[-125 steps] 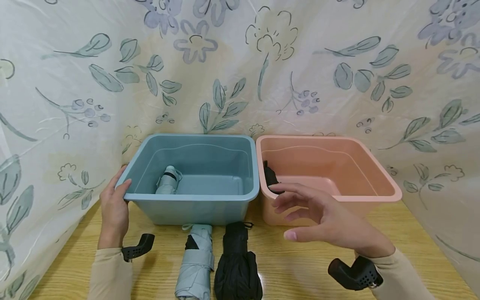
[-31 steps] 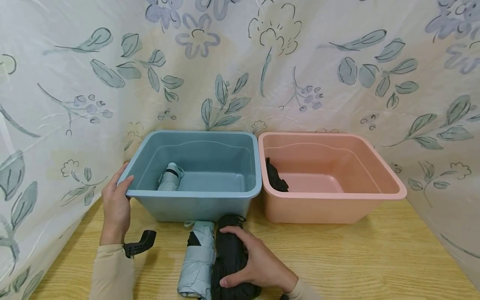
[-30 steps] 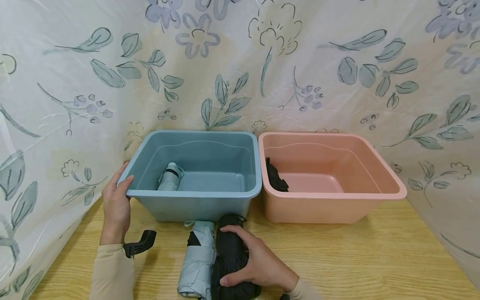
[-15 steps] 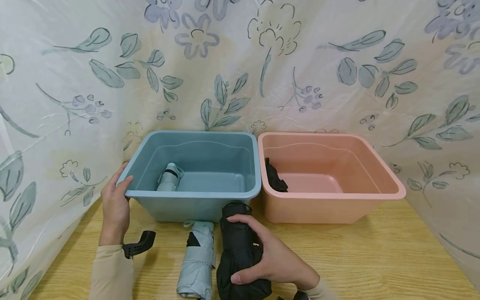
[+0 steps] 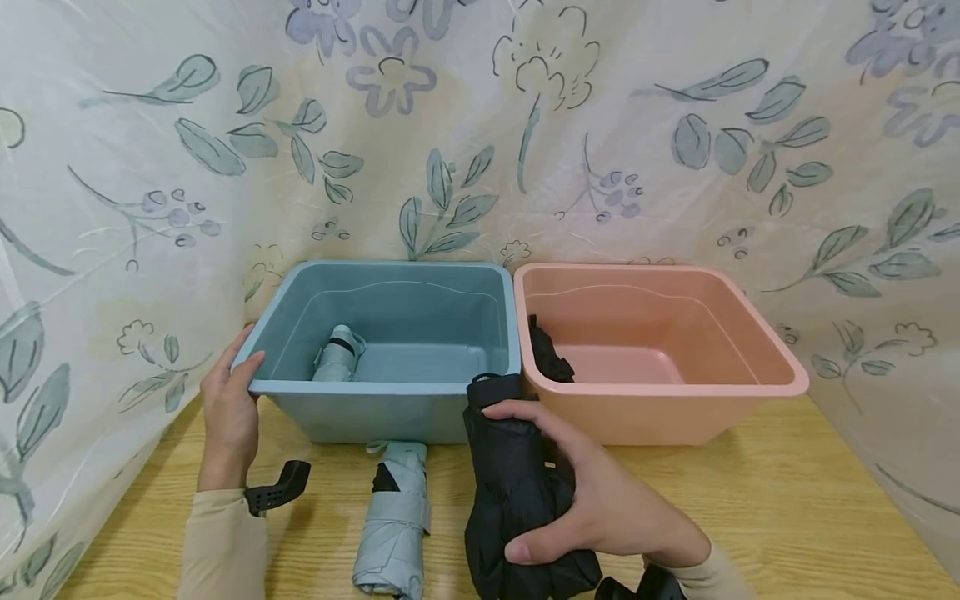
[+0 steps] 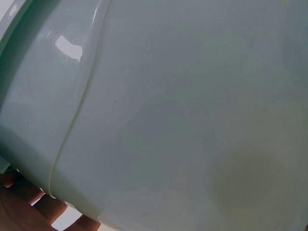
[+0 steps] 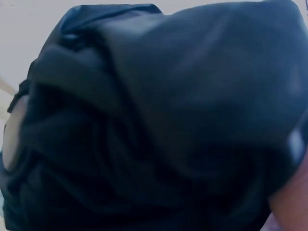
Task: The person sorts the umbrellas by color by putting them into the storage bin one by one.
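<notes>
My right hand (image 5: 607,500) grips a folded black umbrella (image 5: 506,475), thumb on the near side and fingers over the top. It is held in front of the gap between the two bins. Black fabric of this umbrella (image 7: 168,120) fills most of the right wrist view. My left hand (image 5: 228,417) holds the left rim of the blue bin (image 5: 375,414), its thumb over the edge. The left wrist view is mostly the wall of that blue bin (image 6: 192,110), with fingers at the lower left corner. A light blue folded umbrella (image 5: 393,525) lies on the table.
Beside the blue bin stands a pink bin (image 5: 660,414). Another light blue umbrella (image 5: 337,354) lies in the blue bin, and a black umbrella (image 5: 549,354) in the pink one. A floral sheet (image 5: 555,225) hangs behind and at both sides of the wooden table (image 5: 787,500).
The right hand came down from near the pink bin and took the black umbrella beside the light blue one. It has since lifted it up and to the right. The left hand stayed put.
</notes>
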Motion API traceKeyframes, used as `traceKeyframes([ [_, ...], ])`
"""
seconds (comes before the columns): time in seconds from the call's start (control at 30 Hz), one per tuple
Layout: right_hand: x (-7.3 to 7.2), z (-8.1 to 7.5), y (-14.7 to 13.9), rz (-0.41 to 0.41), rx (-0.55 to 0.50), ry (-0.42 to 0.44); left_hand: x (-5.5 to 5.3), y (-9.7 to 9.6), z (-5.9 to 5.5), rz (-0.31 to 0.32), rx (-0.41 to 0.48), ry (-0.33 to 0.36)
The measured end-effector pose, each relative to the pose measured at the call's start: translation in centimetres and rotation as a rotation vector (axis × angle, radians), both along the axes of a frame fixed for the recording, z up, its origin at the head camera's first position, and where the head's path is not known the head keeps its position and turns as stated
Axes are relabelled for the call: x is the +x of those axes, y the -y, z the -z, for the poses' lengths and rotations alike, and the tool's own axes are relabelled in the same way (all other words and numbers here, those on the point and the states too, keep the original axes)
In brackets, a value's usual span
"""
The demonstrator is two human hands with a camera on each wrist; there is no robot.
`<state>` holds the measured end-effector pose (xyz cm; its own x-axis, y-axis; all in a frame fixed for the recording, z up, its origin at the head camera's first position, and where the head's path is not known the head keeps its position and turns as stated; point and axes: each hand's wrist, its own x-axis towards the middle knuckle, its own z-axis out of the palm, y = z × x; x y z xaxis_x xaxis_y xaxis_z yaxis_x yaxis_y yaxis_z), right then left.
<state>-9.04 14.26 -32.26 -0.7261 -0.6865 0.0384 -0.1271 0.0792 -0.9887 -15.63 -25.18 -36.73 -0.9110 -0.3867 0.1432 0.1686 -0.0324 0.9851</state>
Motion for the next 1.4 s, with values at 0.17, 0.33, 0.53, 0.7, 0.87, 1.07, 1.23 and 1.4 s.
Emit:
traceKeyframes([
  [0.17,-0.5,-2.6,-1.1,-0.017,-0.009,-0.014,-0.1,0.2,0.0,0.002,-0.004,0.002],
  [0.33,-2.2,-5.2,-2.5,0.006,0.055,-0.153,0.0,0.3,0.1,0.002,0.005,-0.011],
  [0.53,-5.4,-8.2,-4.6,0.138,0.247,-0.262,0.0,0.3,0.1,0.003,0.012,-0.016],
  [0.7,-8.5,-10.0,-6.0,0.226,0.373,-0.246,0.0,0.4,0.0,0.001,0.011,-0.009],
  [0.87,-12.3,-10.3,-7.2,0.252,0.361,-0.168,0.1,0.4,0.0,0.005,0.006,-0.005],
  [1.07,-16.1,-8.8,-8.5,0.229,0.404,-0.155,0.0,0.4,0.0,0.002,0.002,0.0],
  [1.23,-18.0,-6.7,-9.2,0.136,0.385,-0.041,0.0,0.2,0.0,0.004,0.008,0.002],
  [1.4,-19.0,-4.8,-9.6,0.098,0.419,-0.006,0.0,0.1,0.0,0.008,0.009,-0.002],
])
